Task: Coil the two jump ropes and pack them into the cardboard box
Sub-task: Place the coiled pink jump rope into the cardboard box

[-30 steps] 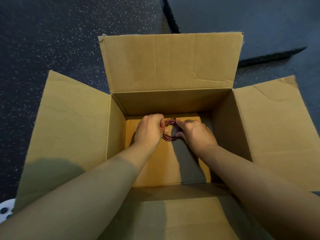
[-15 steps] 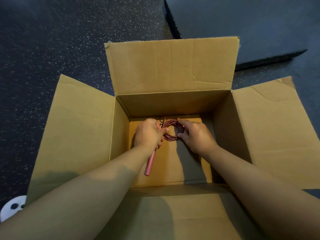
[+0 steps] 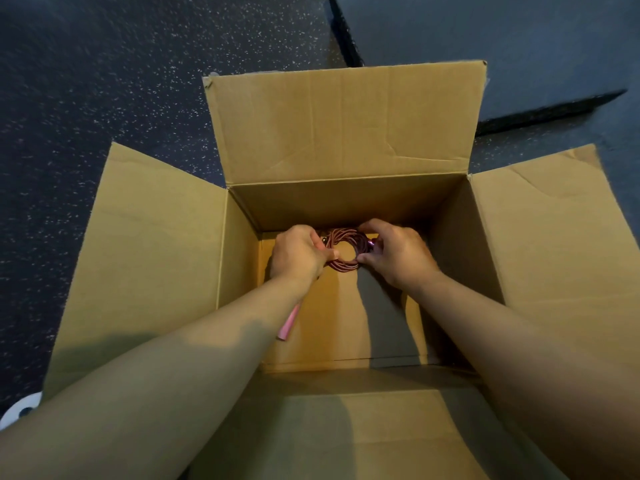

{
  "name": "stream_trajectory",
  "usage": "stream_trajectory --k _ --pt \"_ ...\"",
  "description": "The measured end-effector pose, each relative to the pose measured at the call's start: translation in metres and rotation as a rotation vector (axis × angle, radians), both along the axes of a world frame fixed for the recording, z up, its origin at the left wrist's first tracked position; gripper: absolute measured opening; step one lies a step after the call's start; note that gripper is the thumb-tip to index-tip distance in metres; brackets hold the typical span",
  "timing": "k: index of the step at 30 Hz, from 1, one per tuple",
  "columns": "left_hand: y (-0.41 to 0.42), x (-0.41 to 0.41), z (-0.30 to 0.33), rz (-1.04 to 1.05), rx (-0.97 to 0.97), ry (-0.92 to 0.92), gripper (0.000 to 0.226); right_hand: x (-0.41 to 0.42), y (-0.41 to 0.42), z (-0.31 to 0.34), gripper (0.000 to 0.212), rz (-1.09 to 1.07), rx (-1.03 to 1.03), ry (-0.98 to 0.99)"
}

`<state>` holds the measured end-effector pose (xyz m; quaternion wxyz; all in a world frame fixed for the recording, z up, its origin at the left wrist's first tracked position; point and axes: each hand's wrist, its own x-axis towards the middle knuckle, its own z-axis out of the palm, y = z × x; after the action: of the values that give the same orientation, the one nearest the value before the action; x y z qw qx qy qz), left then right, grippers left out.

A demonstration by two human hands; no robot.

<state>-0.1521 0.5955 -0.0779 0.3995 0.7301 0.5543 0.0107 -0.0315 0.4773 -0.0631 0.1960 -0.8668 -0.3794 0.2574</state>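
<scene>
Down at the far end of the box floor lies a dark red coiled jump rope (image 3: pixel 348 251), a small ring of several loops held from both sides. Its left edge is hidden behind the left hand (image 3: pixel 300 255), whose fingers are curled round the coil with the thumb lying across it. The right hand (image 3: pixel 398 255) pinches the right edge with curled fingertips; a small pink piece shows just beside them, too small to make out. A pink cylindrical handle (image 3: pixel 288 323) pokes out from under the left forearm, its upper part covered. All this sits inside a large brown cardboard box (image 3: pixel 239 271) with four flaps folded outward, the near flap partly cut off. Around it spreads dark speckled rubber flooring (image 3: pixel 104 81), with a plain dark mat (image 3: pixel 502 46) at far right and a white round object (image 3: pixel 20 408) at near left, cropped and unclear.
</scene>
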Motion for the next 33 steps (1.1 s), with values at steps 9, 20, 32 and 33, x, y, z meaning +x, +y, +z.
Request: stream_trajectory --k 9,20,32,33 --pt "0.001 0.001 0.007 -0.023 -0.074 -0.12 0.022 -0.006 -0.004 0.003 0.063 0.019 0.083 0.046" --pt "0.0 0.002 0.017 -0.078 -0.056 -0.106 0.024 -0.01 -0.004 0.009 0.072 -0.036 0.095 0.084" --pt "0.004 -0.009 0.047 -0.183 0.122 -0.117 0.018 -0.014 -0.032 0.033 0.081 -0.091 0.057 0.128" --pt "0.002 -0.012 0.054 -0.269 0.137 -0.096 0.014 -0.015 -0.039 0.043 0.075 -0.071 0.043 0.099"
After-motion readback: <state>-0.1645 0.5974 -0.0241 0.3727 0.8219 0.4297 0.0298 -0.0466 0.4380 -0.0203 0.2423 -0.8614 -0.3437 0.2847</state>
